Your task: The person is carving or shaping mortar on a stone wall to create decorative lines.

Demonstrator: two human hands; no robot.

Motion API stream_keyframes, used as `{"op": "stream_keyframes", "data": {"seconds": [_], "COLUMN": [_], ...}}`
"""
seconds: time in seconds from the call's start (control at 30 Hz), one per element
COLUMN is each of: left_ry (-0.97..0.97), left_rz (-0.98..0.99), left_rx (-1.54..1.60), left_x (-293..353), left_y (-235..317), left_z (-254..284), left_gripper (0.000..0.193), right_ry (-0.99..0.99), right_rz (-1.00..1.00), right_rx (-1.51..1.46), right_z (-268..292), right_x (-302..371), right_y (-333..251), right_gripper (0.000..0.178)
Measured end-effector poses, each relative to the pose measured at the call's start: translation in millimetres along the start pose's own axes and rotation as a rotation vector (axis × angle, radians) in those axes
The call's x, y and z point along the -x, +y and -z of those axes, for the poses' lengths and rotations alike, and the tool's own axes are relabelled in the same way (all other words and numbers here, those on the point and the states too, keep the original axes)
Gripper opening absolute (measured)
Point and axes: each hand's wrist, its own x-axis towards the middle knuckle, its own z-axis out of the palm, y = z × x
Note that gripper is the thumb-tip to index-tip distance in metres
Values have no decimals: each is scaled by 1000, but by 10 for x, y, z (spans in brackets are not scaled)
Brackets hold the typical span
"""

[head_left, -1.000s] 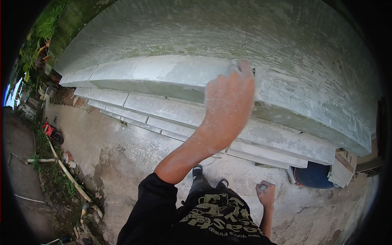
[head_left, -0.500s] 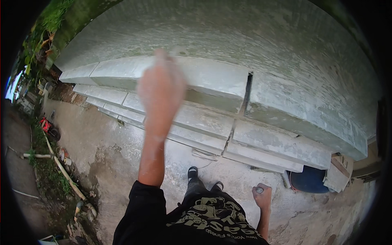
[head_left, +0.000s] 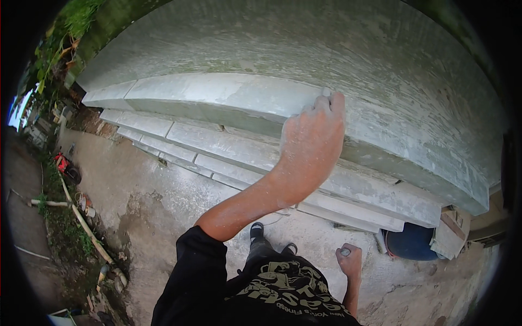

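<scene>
In the head view, up went the action at the top concrete ledge (head_left: 217, 89), right along the foot of the rough grey wall (head_left: 272, 38)! The dusty left hand (head_left: 312, 136) was on it, fingers bent; whether they gripped anything could not be told. Low down, the right hand (head_left: 352, 263) was wrapped tight around a small grey round-ended object (head_left: 345, 252), near the blue tub (head_left: 410, 244).
</scene>
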Motion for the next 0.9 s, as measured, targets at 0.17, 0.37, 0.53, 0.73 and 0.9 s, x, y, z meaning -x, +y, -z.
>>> {"op": "stream_keyframes", "data": {"seconds": [0.17, 0.37, 0.53, 0.73, 0.9], "left_ry": [151, 92, 44, 44, 284], "left_rz": [337, 425, 159, -67, 204], "left_rx": [-45, -321, -206, 83, -62], "left_x": [-45, 104, 83, 124, 114], "left_y": [-639, -1049, -687, -39, -661], "left_z": [392, 334, 157, -43, 291], "left_gripper": [18, 20, 16, 21, 16], "right_ry": [-5, -4, -3, -38, -30], "right_rz": [19, 8, 4, 18, -18], "right_rx": [-9, 5, 10, 16, 4], "right_z": [-20, 64, 67, -106, -143], "right_x": [-51, -67, -116, -169, -112], "right_y": [2, 62, 58, 112, 259], "right_gripper": [17, 16, 16, 17, 18]}}
